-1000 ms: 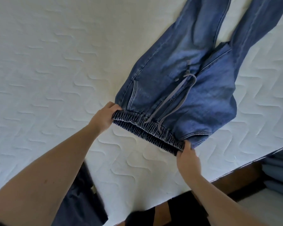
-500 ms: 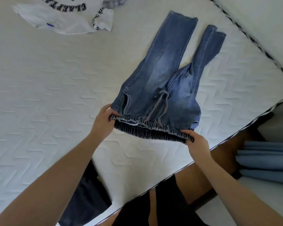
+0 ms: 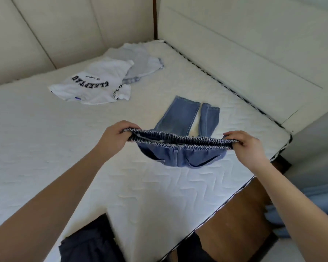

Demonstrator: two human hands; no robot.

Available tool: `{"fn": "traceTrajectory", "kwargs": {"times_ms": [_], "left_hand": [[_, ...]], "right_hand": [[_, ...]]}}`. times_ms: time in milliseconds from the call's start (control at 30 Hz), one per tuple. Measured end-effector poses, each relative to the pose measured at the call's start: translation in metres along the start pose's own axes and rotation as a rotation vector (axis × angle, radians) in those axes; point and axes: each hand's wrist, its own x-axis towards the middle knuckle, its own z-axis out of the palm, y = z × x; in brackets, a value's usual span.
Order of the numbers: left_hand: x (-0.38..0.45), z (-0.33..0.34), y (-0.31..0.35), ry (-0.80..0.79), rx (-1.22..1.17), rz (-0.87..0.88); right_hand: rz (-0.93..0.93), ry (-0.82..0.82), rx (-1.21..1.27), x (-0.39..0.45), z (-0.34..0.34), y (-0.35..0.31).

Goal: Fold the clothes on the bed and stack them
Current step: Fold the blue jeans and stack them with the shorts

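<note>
Since the earlier frame, blue denim jeans (image 3: 180,157) with elastic waistband raised off white quilted bed (image 3: 45,148); legs trail on mattress. Left hand (image 3: 115,138) and right hand (image 3: 248,148) each grip a waistband end. White printed T-shirt (image 3: 95,86) lies beyond.

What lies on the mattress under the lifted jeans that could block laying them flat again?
Nothing visible. The left hand and right hand grip the waistband of the jeans directly. The white T-shirt lies farther away on the mattress.
</note>
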Motion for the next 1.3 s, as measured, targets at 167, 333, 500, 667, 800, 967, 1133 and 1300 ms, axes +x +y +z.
{"fn": "traceTrajectory", "kwargs": {"times_ms": [167,333,500,667,800,967,1133,1300], "left_hand": [[0.014,-0.051,0.074,-0.131,-0.028,0.135],[0.03,-0.1,0.122,-0.065,0.195,0.292],[0.043,-0.143,0.179,0.237,0.278,0.341],[0.05,-0.192,0.233,0.402,0.301,0.394],[0.045,-0.229,0.272,0.506,0.418,0.421],[0.039,-0.262,0.295,0.618,0.437,0.429],[0.03,-0.277,0.308,0.644,0.391,0.462],[0.027,-0.294,0.303,0.588,0.348,0.48]], "right_hand": [[-0.098,-0.165,0.188,0.021,-0.068,-0.042],[-0.258,-0.01,0.028,0.05,-0.109,-0.094],[-0.291,0.186,0.003,0.091,-0.145,-0.158],[-0.321,0.318,0.085,0.119,-0.183,-0.224],[-0.366,0.387,0.111,0.14,-0.207,-0.262],[-0.461,0.39,0.131,0.158,-0.22,-0.301],[-0.533,0.411,0.263,0.178,-0.223,-0.327],[-0.602,0.38,0.31,0.187,-0.211,-0.335]]}}
